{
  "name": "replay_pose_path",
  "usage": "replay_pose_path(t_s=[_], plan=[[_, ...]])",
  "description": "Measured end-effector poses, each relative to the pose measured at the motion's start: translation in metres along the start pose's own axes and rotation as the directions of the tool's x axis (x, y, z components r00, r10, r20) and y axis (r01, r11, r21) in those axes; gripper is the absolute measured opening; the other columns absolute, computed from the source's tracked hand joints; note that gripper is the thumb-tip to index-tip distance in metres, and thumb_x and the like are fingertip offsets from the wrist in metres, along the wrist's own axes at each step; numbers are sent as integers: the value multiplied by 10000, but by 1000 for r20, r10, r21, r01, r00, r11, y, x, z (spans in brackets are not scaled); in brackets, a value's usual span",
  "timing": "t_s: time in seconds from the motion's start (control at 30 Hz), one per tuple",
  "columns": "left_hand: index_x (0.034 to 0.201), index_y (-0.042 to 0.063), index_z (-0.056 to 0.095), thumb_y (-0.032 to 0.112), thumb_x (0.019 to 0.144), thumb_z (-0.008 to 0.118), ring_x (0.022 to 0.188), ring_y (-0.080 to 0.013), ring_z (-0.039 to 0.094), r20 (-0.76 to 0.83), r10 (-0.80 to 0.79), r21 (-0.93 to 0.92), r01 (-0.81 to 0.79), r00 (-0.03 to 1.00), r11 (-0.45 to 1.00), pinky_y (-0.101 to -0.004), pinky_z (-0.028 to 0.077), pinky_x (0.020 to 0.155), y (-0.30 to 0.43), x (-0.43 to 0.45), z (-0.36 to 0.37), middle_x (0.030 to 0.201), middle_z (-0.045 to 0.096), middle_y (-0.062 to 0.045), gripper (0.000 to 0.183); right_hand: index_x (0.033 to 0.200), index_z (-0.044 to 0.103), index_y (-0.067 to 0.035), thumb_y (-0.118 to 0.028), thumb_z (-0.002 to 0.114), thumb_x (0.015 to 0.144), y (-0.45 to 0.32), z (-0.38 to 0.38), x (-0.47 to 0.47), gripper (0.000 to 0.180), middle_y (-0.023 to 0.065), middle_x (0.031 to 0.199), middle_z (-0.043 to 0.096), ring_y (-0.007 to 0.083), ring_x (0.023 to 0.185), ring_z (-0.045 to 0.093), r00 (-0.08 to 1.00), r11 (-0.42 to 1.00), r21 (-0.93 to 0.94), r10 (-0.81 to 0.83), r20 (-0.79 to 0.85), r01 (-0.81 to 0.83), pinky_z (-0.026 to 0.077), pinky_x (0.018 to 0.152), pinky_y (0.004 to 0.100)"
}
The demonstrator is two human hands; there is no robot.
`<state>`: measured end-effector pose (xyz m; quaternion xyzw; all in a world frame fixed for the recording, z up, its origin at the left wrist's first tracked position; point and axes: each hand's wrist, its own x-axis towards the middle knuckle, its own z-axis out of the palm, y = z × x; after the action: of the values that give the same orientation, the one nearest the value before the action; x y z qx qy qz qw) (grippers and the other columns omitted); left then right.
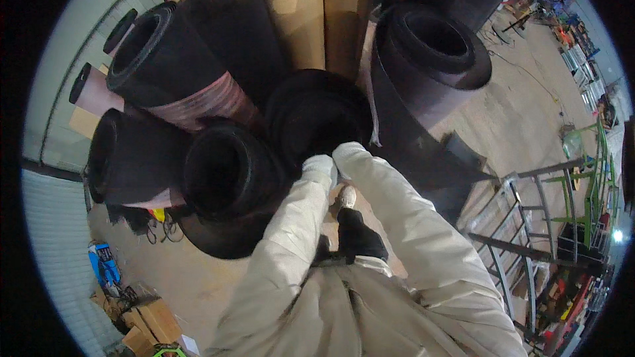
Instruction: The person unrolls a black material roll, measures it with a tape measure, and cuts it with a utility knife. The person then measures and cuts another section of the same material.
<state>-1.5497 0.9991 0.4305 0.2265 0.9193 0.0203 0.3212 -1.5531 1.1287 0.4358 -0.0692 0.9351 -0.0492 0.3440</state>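
My left hand (pixel 319 164) and my right hand (pixel 349 149), both in whitish coverings, are side by side at the near rim of a large black roll (pixel 317 89) of sheet material. Their fingers cannot be made out, and whether they grip the rim is unclear. Left of my hands stands another hollow black roll (pixel 218 171). To the right, a thick black roll (pixel 436 54) stands upright with part of its sheet (pixel 412 163) unrolled towards me. A pale strip (pixel 369 84) hangs along that sheet's edge.
Cardboard-covered rolls (pixel 297 20) stand behind, and more black rolls (pixel 163 74) lean at the left. A metal frame (pixel 536 253) is at the right. Cardboard boxes (pixel 158 320) and a blue object (pixel 104 265) are on the floor at the lower left. One shoe (pixel 347 197) shows below my hands.
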Motion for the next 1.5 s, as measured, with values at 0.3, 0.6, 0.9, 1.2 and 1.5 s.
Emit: replay_pose_path(t_s=[0.3,0.6,0.9,1.2,1.5], plan=[[926,79,827,152,798,797,983,-374,769,61,94,68,-98,994,993,-506,623,825,46,-87,82,1051,795,-186,150,1011,852,-137,-167,843,785,-17,86,-126,229,124,1105,807,328,1045,764,996,999,3,-45,74,45,613,873,459],[984,124,847,169,821,736,974,-341,782,280,327,286,-404,903,869,-509,620,815,38,-213,150,1044,804,-152,202,878,828,-99,-194,745,790,-104,216,-233,155,169,900,791,349,882,775,993,989,150,3,-118,15,579,865,478],[958,164,846,335,846,744,936,-336,785,350,515,439,-623,783,648,-456,618,784,-37,-279,186,964,804,-123,228,761,793,-125,-197,746,740,-233,280,-279,89,108,785,747,293,848,731,843,933,294,323,-430,-208,509,859,442],[959,92,775,289,873,712,873,-377,756,143,696,493,-661,704,566,-498,594,774,-60,-257,178,922,774,-176,223,922,766,-76,-190,719,723,-316,303,-267,234,122,937,739,328,1105,661,188,730,619,678,-711,-290,492,1026,461],[1181,8,757,502,774,853,967,-430,740,-96,749,608,-557,656,566,-519,594,866,-65,-274,200,1021,769,-251,648,1123,798,-114,-315,675,915,-569,637,-432,314,193,1112,775,393,1084,726,489,-509,739,555,673,-441,569,959,472]])
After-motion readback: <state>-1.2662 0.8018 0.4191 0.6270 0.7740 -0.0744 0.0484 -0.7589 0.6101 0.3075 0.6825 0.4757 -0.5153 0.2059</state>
